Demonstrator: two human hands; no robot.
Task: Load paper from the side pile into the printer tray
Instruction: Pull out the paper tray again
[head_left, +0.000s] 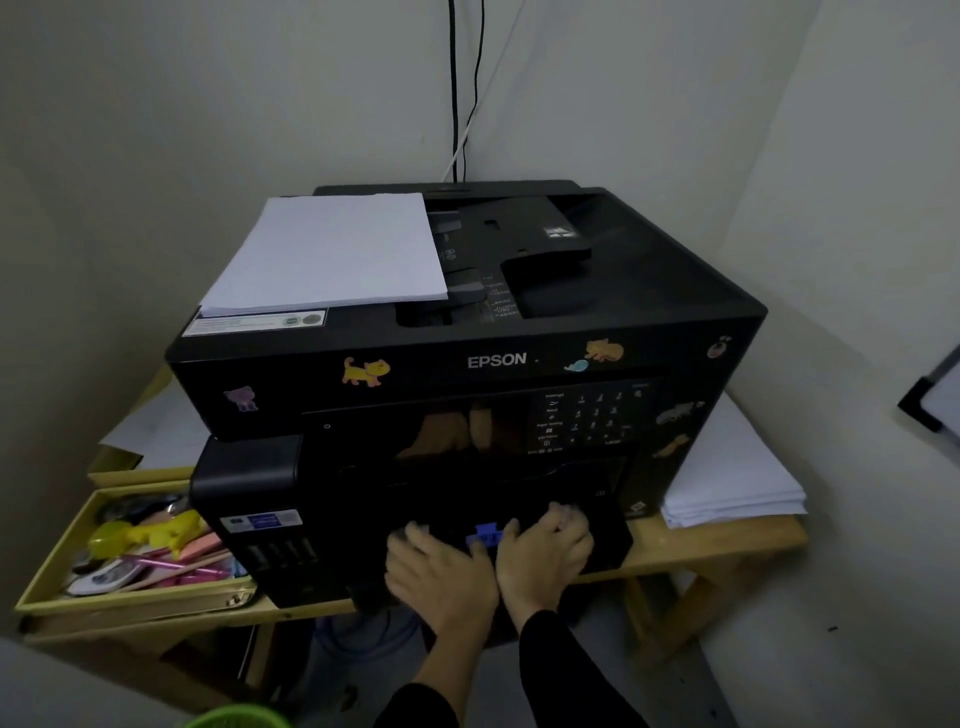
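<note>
Head view, steeply down and forward, close over the printer (467, 358).

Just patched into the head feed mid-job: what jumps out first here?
A big black Epson printer with cat stickers fills the wooden table, a white paper sheaf lying on its lid at left. Both hands, left hand and right hand, work at its dark lower-front tray by a blue clip. Another white paper pile sits right of the printer.
</note>
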